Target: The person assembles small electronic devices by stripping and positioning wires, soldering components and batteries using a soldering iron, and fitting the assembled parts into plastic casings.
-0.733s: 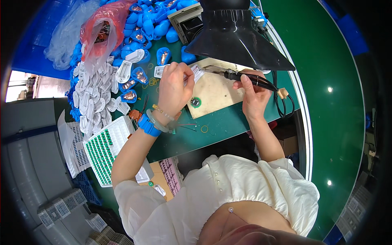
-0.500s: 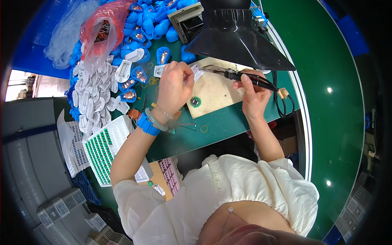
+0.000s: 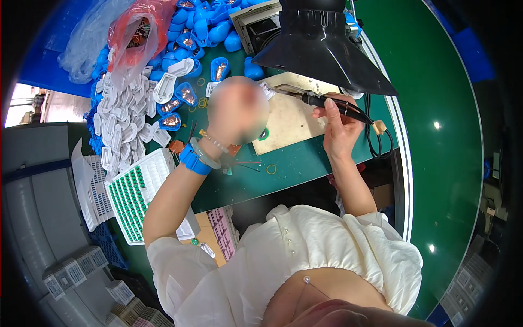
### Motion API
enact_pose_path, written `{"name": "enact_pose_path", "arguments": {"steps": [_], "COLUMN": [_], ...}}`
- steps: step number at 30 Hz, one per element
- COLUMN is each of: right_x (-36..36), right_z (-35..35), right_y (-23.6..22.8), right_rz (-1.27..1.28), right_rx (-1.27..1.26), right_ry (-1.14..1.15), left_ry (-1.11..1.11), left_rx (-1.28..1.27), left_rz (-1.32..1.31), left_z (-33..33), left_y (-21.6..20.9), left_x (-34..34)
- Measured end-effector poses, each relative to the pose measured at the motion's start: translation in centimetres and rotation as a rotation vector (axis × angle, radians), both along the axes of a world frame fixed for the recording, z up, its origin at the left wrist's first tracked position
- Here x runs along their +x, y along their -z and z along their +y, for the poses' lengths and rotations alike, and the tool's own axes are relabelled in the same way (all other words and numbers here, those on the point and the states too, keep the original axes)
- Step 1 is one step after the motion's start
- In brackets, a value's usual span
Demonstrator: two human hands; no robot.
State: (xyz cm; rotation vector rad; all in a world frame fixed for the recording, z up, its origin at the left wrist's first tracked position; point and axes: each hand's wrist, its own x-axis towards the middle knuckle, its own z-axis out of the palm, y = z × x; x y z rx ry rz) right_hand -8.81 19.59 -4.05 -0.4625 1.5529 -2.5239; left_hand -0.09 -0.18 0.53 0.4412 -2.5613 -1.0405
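My right hand [image 3: 342,128] is closed round the black handle of a soldering iron [image 3: 318,101]. The iron's metal end points left, towards a small white plastic part [image 3: 266,90]. My left hand [image 3: 238,111] is beside that part, over the left edge of a pale work board [image 3: 291,126]. A blur covers its fingers, so their grip and anything in them cannot be made out. Partly hidden by this hand, a small round green circuit board [image 3: 263,134] lies on the pale board.
A black funnel-shaped hood [image 3: 327,57] hangs above the board. White plastic shells [image 3: 122,122] and blue shells [image 3: 218,32] are heaped at the left and back. A white tray [image 3: 158,173] of green round pieces sits beside my left forearm. A black cable [image 3: 376,147] loops at right.
My left hand, earlier pinching near the white part, is now blurred and covers more of the green circuit board. My right hand keeps its hold on the iron; the view has shifted slightly.
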Motion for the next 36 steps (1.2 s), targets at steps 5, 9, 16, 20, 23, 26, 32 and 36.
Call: {"name": "enact_pose_path", "arguments": {"steps": [5,9,16,20,23,26,32,36], "right_x": [-0.13,-0.04,-0.05,-0.14,-0.14,-0.13,-0.06,-0.04], "right_z": [0.06,0.06,0.03,0.03,0.02,0.02,-0.01,0.04], "right_y": [0.4,0.21,0.17,0.14,0.12,0.16,0.2,0.22], "right_rz": [0.018,0.021,0.016,0.018,0.026,0.023,0.013,0.015], "right_rx": [-0.02,0.002,0.011,0.03,0.042,0.04,0.026,0.027], "right_ry": [0.011,-0.009,-0.008,-0.001,0.005,0.006,0.01,0.02], "left_ry": [0.018,0.011,0.015,0.015,0.016,0.013,0.005,0.01], "left_rx": [-0.079,-0.063,-0.006,-0.007,-0.008,-0.005,0.001,-0.006], "left_rz": [-0.041,-0.043,0.001,0.003,0.014,0.004,-0.012,-0.002], "left_z": [-0.23,-0.17,-0.11,-0.14,-0.2,-0.21,-0.15,-0.2], "left_y": [-0.04,0.06,0.21,0.32,0.45,0.43,0.33,0.41], "left_x": [0.1,0.09,0.02,-0.04,-0.04,-0.05,0.0,-0.01]}}
